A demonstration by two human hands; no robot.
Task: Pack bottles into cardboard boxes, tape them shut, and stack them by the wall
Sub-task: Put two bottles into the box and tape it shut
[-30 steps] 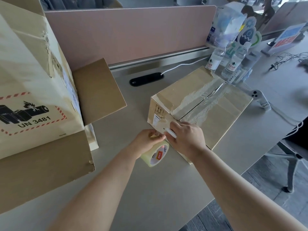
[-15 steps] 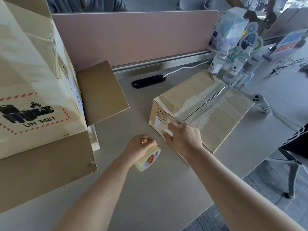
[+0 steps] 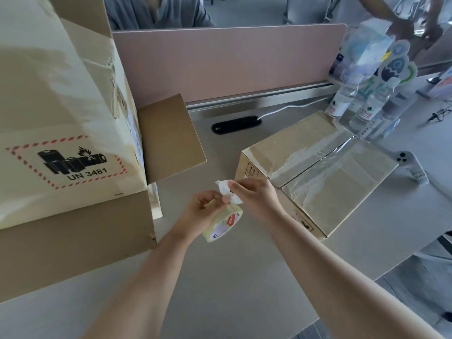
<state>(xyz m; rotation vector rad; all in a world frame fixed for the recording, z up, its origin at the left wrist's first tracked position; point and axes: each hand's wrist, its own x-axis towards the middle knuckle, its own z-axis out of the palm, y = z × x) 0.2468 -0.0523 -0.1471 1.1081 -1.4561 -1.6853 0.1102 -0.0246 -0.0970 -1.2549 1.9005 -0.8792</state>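
The worst risk lay with the big cardboard box (image 3: 68,133) at the left, marked UN 3481, which sat on another brown carton (image 3: 73,241) with one flap (image 3: 168,138) hanging open toward the work area. A careless sweep of the left arm could have caught that flap and shifted the stack, it seemed.

Next came the small cardboard box (image 3: 315,177) on the desk (image 3: 220,277), just right of the hands. Its top seam was already covered in wrinkled clear tape (image 3: 318,165), and torn pale patches showed where older tape had lifted the paper. Another badly laid strip would likely have creased the same way and held poorly.

The water bottles (image 3: 362,111) stood beyond the box's far corner, still unpacked and close enough to be knocked if the box were swung round.

Smallest was the tape roll (image 3: 223,225), gripped in the closed left hand (image 3: 203,211) above the desk, just in front of the box. The right hand (image 3: 256,199) was pinched shut on a white crumpled scrap (image 3: 226,189) at the roll's free end. That end could easily have stuck back onto itself, or torn short.
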